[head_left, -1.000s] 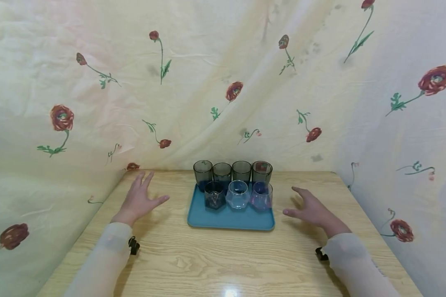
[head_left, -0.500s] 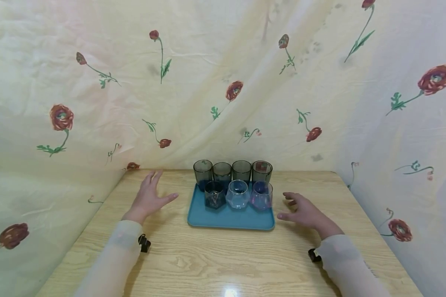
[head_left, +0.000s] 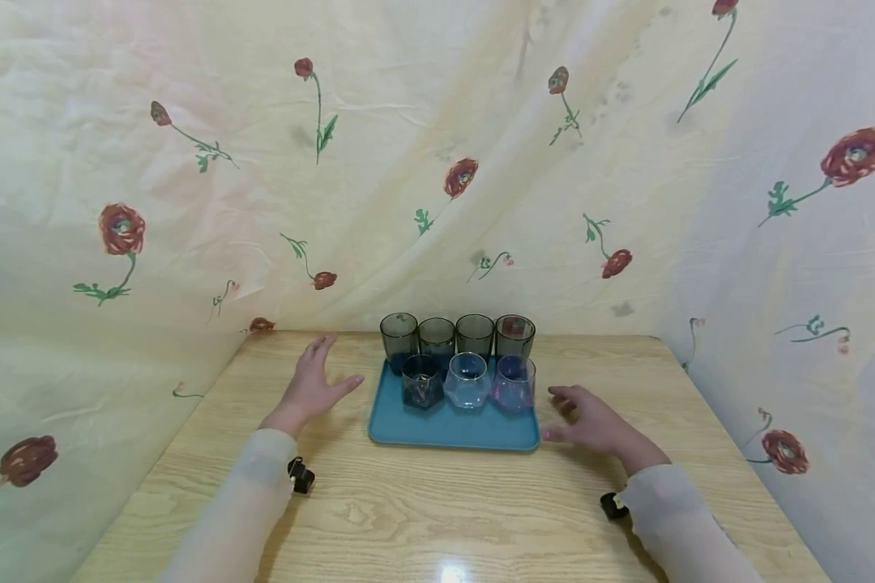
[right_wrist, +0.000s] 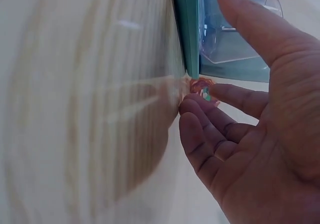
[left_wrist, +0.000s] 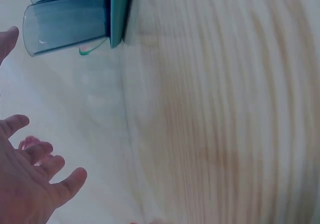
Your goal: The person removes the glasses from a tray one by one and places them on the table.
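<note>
The left hand, fingers and thumb spread, is left of the blue tray; the right hand, loosely bent with thumb apart, is just right of it. The tray bears three short glasses near, four tall dark glasses far, on a wooden table.
</note>
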Available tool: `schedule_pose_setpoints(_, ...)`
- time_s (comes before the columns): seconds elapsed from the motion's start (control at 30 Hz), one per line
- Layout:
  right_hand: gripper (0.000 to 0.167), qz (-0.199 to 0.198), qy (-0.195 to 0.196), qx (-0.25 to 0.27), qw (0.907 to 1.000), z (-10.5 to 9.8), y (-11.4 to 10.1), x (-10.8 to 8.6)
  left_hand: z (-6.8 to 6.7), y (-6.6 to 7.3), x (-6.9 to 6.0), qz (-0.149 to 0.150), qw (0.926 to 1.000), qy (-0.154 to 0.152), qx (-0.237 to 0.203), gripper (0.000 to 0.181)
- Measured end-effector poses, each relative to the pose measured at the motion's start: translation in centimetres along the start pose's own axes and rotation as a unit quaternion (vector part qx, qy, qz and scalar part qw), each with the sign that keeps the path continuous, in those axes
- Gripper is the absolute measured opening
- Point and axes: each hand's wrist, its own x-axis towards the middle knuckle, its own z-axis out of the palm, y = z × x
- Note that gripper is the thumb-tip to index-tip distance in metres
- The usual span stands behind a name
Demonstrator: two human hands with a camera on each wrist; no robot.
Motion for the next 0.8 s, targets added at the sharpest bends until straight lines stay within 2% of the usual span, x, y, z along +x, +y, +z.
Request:
schedule_pose_setpoints(0.2, 0.091, -0.005, -0.010, 0.013, 0.9999, 0.5, 0.1, -0.2, 0.9, 0.3, 0.7, 0.009, 0.9982, 0.000, -0.059, 0.092)
schedule_pose_setpoints(0.43, 0.087, -0.019, -0.036, 0.048, 0.9980, 1.0, 0.2, -0.5, 1.2, 1.2, 1.3, -0.008, 0.9887, -0.006, -0.150, 0.090)
schedule_pose_setpoints(0.6, 0.083, -0.019, -0.039, 0.062, 0.9971, 1.3, 0.1, -0.6, 1.6, 1.2, 1.7, 0.010, 0.9866, -0.004, -0.163, 0.086)
schedule_pose_setpoints(0.8, 0.076, -0.032, -0.038, 0.062, 0.9968, 1.6, 0.0, -0.7, 1.8, 1.3, 1.9, 0.010, 0.9851, -0.005, -0.171, 0.077)
